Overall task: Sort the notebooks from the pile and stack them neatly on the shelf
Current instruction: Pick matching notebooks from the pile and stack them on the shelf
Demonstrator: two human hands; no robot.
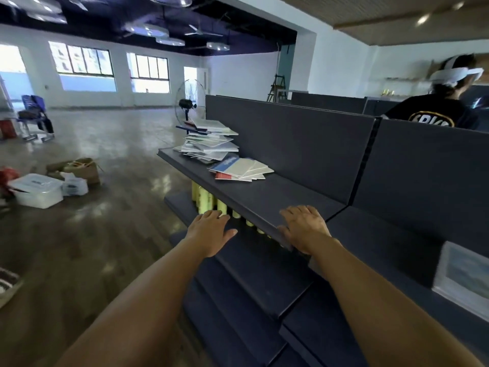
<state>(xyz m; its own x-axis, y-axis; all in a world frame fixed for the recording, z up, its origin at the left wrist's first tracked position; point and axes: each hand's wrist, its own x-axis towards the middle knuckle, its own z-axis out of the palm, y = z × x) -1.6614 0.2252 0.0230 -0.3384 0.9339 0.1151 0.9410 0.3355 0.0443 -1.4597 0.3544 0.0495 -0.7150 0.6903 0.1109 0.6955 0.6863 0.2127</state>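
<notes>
An untidy pile of notebooks (210, 143) sits at the far left end of the dark shelf (267, 197). A few more notebooks (242, 169), pale with blue and red covers, lie fanned out beside the pile, nearer to me. My left hand (211, 230) hovers palm down in front of the shelf's edge, fingers straight, holding nothing. My right hand (304, 227) rests flat on the near end of the shelf with fingers spread. Both hands are well short of the notebooks.
Pale yellow cylinders (209, 201) stand in a row on the lower shelf. A framed picture (464, 279) leans at the right. Another person (436, 102) wearing a headset sits behind the shelf's back panel. A fan (189, 102), plastic box (37, 190) and bags stand on the floor to the left.
</notes>
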